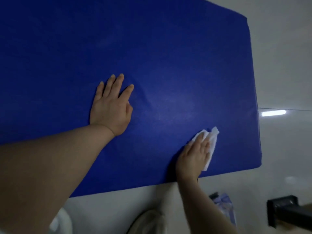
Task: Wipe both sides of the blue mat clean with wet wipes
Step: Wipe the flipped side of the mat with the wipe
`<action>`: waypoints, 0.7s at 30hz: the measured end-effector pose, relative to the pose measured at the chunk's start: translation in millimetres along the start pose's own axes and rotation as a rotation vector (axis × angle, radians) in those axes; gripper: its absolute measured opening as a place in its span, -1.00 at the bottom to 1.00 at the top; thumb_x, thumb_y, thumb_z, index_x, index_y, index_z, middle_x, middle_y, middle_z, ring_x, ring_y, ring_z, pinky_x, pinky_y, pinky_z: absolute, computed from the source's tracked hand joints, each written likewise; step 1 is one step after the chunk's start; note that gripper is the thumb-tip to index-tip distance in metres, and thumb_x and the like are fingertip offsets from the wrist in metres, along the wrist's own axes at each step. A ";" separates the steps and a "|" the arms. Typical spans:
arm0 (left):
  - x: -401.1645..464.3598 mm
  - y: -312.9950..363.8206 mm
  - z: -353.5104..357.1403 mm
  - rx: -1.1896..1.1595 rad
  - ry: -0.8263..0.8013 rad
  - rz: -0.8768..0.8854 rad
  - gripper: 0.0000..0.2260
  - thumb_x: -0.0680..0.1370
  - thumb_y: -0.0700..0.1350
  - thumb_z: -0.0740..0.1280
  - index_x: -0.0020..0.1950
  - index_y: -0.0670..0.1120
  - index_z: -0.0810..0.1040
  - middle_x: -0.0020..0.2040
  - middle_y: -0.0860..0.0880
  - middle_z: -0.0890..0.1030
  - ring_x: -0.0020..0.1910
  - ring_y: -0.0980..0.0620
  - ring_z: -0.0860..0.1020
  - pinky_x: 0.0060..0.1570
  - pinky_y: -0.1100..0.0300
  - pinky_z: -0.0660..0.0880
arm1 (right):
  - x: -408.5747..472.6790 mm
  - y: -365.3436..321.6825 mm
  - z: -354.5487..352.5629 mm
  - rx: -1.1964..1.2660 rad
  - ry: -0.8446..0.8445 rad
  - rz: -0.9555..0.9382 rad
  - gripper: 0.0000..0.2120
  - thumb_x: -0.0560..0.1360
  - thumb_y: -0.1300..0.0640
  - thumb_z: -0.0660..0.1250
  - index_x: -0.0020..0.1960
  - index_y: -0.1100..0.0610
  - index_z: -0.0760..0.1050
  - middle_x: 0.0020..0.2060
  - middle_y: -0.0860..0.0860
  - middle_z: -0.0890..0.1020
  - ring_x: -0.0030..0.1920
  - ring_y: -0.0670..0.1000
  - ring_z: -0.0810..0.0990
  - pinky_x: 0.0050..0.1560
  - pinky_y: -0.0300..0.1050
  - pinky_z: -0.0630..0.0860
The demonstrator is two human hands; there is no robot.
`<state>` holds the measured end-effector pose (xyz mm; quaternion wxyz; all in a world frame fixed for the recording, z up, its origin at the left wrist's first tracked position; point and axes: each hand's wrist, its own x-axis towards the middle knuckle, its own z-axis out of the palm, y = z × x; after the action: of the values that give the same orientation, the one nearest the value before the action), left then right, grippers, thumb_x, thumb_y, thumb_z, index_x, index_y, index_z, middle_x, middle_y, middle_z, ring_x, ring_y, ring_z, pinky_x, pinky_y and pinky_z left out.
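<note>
A: Where is the blue mat (152, 48)?

B: It lies flat on a pale glossy floor (283, 65), under both hands and reaching far beyond their fingertips. Its near edge runs just behind the right wrist; its right edge is a little past the right fingers.

A: What is the left hand (110, 107) doing?

B: It rests palm down on the mat, fingers (116, 81) straight and spread a little, holding nothing.

A: And the right hand (192, 157)?

B: It presses a white wet wipe (211, 142) flat against the mat near the near right corner. The fingers lie straight and close together on top of it; the wipe sticks out crumpled beyond the fingertips and along their right side.

A: Anything else nearby?

B: Behind the right forearm, on the floor, lies a bluish packet (224, 206), too blurred to read. Farther right of it is a black block-shaped object (283, 211).
</note>
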<state>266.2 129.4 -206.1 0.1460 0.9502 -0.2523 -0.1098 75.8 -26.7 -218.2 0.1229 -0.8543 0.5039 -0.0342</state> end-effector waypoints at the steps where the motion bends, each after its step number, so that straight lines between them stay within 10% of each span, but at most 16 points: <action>1: -0.1 0.3 -0.2 -0.002 -0.001 0.000 -0.48 0.57 -0.02 -0.03 0.55 -0.03 0.18 0.59 -0.09 0.00 0.56 -0.06 -0.06 0.49 0.01 -0.20 | -23.5 -10.7 3.6 0.013 0.021 -0.036 -0.51 0.64 0.08 -0.08 0.54 0.20 0.06 0.52 0.15 0.12 0.52 0.12 0.08 0.47 -0.02 -0.06; 5: -1.5 0.2 0.1 -0.011 0.001 -0.002 -0.48 0.57 -0.03 -0.02 0.55 -0.04 0.18 0.59 -0.10 0.02 0.56 -0.07 -0.06 0.50 0.00 -0.18 | -113.2 -45.1 19.4 0.067 -0.081 -0.273 -0.49 0.62 0.05 -0.04 0.55 0.12 0.06 0.53 0.03 0.11 0.53 0.01 0.02 0.48 -0.03 -0.07; 14: -0.1 -0.7 2.8 -0.013 0.015 0.013 -0.50 0.58 -0.04 0.02 0.54 -0.05 0.21 0.58 -0.11 0.04 0.56 -0.09 -0.03 0.51 -0.02 -0.16 | -27.0 -5.9 0.3 -0.003 -0.044 0.235 -0.47 0.63 0.02 -0.09 0.56 0.11 -0.10 0.55 0.04 -0.07 0.54 0.02 -0.12 0.48 -0.01 -0.15; 21: -0.6 -0.6 1.0 -0.018 0.001 0.011 -0.48 0.57 -0.02 -0.03 0.55 -0.04 0.19 0.59 -0.10 0.03 0.56 -0.08 -0.05 0.51 -0.01 -0.16 | -100.2 -44.9 16.2 0.063 -0.076 0.024 -0.41 0.58 -0.10 -0.16 0.55 0.08 -0.07 0.54 -0.02 -0.02 0.52 -0.05 -0.10 0.47 0.01 -0.09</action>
<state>265.7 130.0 -207.2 0.1552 0.9476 -0.2563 -0.1108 68.0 84.0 -216.3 0.1692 -0.8445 0.5079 -0.0162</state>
